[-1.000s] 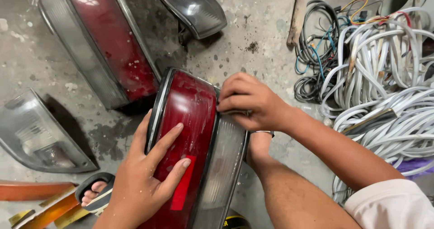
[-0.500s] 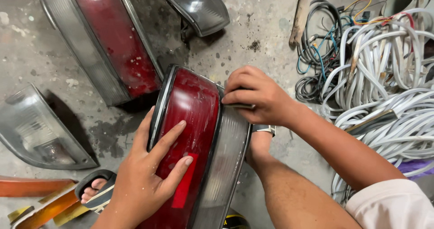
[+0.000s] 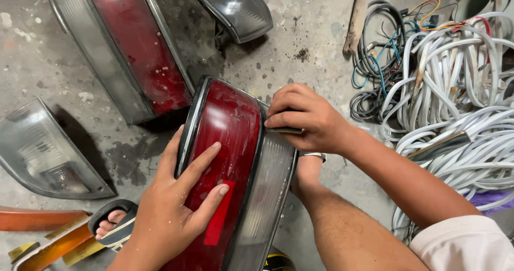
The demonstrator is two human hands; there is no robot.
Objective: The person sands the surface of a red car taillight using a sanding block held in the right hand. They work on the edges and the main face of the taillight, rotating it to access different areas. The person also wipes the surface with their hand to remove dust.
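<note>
Left hand (image 3: 176, 212) flat on red tail lamp (image 3: 227, 158), right hand (image 3: 308, 122) pinching its upper edge.

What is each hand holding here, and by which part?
The left hand lies flat on the red lens of the tail light, steadying it. The right hand grips its upper edge, pressing a thin dark tool there.

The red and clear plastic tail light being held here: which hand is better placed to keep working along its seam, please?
Probably the right hand: its fingertips already press a thin dark tool against the red and clear plastic tail light at the seam, while the left hand lies flat on the lens, steadying it.
</note>
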